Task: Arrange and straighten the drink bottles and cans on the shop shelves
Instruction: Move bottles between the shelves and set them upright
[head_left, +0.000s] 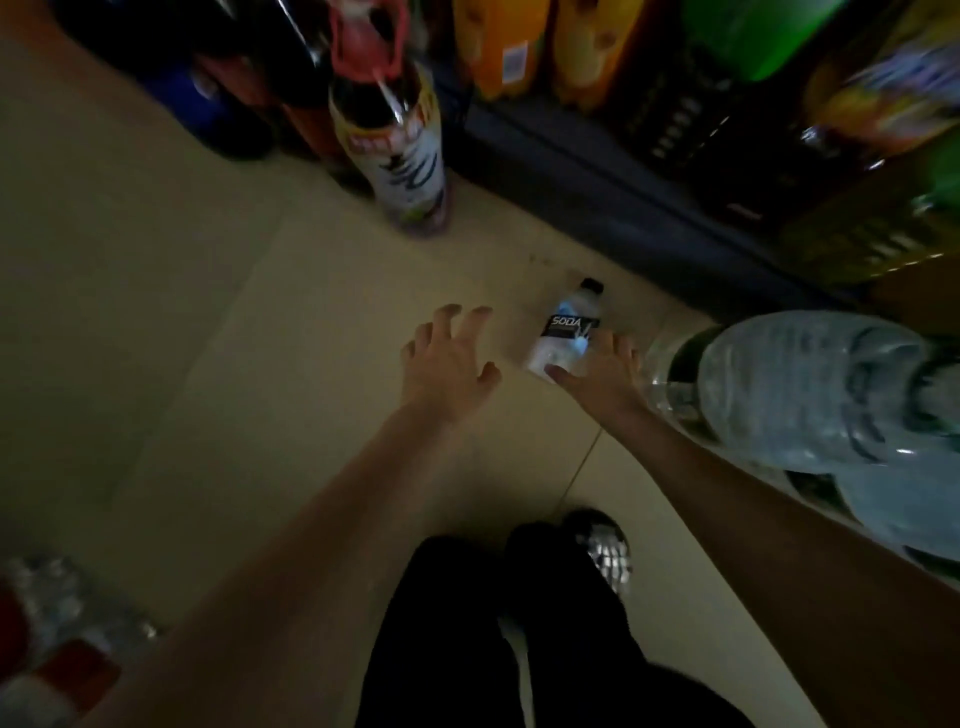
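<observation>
A small clear soda bottle with a black cap and a black label lies on the tiled floor beside the shelf base. My right hand is spread open just below and to the right of it, with fingers at the bottle's lower end; whether they touch it is unclear. My left hand hovers to the bottle's left, fingers spread and holding nothing. A tall dark drink bottle with a red handle ring stands on the floor further back.
The dark shelf base runs diagonally at upper right, with orange, green and dark bottles above it. Large clear water bottles sit at right by my right forearm. More bottles stand at upper left. My legs and shoe are below.
</observation>
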